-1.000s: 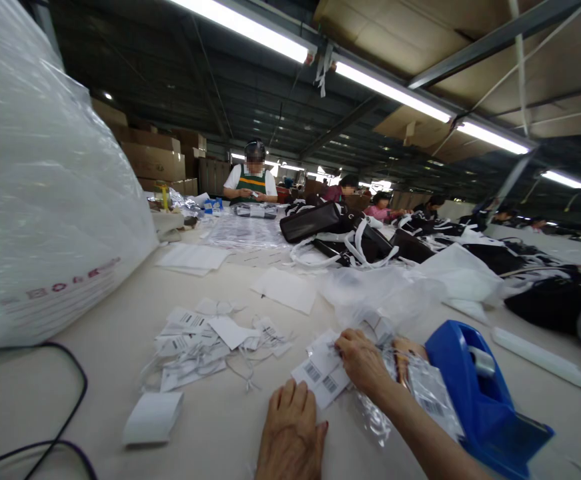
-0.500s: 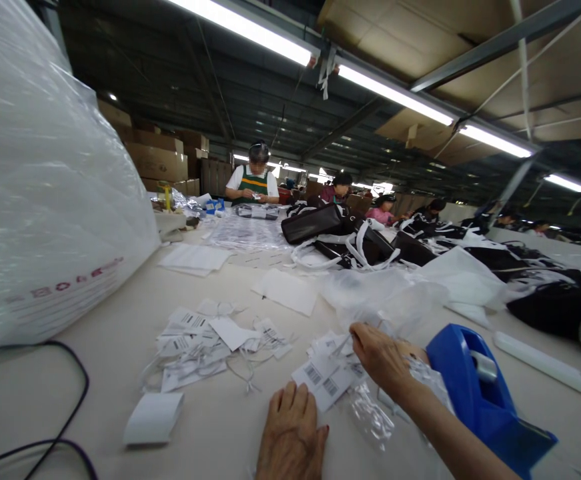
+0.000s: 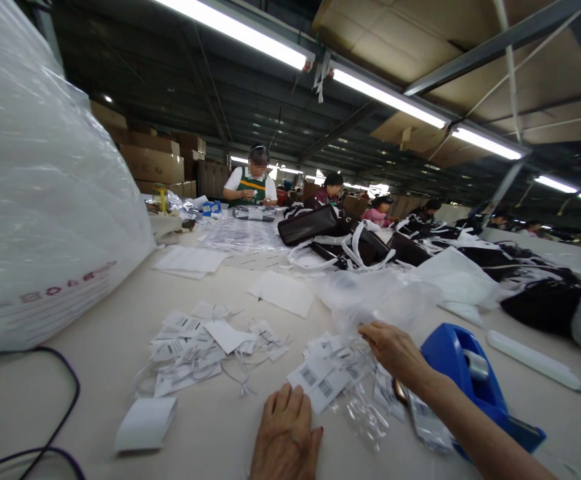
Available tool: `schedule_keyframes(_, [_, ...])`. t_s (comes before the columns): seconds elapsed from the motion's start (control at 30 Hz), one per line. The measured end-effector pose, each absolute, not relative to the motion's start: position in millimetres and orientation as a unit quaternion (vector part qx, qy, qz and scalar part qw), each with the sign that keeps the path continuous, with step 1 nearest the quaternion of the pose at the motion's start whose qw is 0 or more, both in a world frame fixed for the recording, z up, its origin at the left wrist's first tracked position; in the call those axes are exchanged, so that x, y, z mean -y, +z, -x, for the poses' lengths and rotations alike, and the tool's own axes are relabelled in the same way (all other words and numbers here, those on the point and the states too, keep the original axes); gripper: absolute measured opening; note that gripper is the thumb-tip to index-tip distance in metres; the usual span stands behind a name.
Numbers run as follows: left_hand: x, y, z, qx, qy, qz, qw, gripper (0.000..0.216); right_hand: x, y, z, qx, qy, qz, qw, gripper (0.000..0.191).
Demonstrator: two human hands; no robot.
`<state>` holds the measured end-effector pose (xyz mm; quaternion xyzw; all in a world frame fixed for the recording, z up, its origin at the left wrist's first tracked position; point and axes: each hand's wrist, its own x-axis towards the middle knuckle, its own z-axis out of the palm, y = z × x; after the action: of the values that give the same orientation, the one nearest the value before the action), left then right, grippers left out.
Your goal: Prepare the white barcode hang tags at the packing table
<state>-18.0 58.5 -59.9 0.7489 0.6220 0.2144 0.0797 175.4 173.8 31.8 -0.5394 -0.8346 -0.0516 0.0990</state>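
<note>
Barcoded tags (image 3: pixel 320 381) lay loose in two heaps on the worktop (image 3: pixel 210 427), work apparently unfinished, the left hand (image 3: pixel 286 433) flat, the right hand (image 3: pixel 395 348) curled, its hold unclear.

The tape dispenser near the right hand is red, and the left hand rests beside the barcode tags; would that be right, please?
Not quite: the head view shows that the tape dispenser near the right hand is blue, not red. The left hand does rest beside the barcode tags.
</note>
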Motion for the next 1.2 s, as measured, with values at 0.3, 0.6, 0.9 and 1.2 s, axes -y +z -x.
schedule_keyframes(0.3, [-60,-62,22,-0.610,0.213,-0.757,0.098,0.041,-182,26,-191,0.835,-0.016,0.523,0.170,0.024])
schedule_keyframes(0.6, [-62,-61,27,-0.596,0.187,-0.770,0.130,0.045,-176,30,-195,0.864,-0.090,0.458,0.188,0.030])
schedule_keyframes(0.9, [-58,-65,18,-0.620,0.267,-0.735,0.062,0.035,-161,49,-178,0.865,-0.193,0.386,0.257,0.024])
schedule_keyframes(1.2, [-60,-63,23,-0.619,0.390,-0.677,0.078,0.033,-137,76,-146,0.860,-0.189,0.313,0.355,0.021])
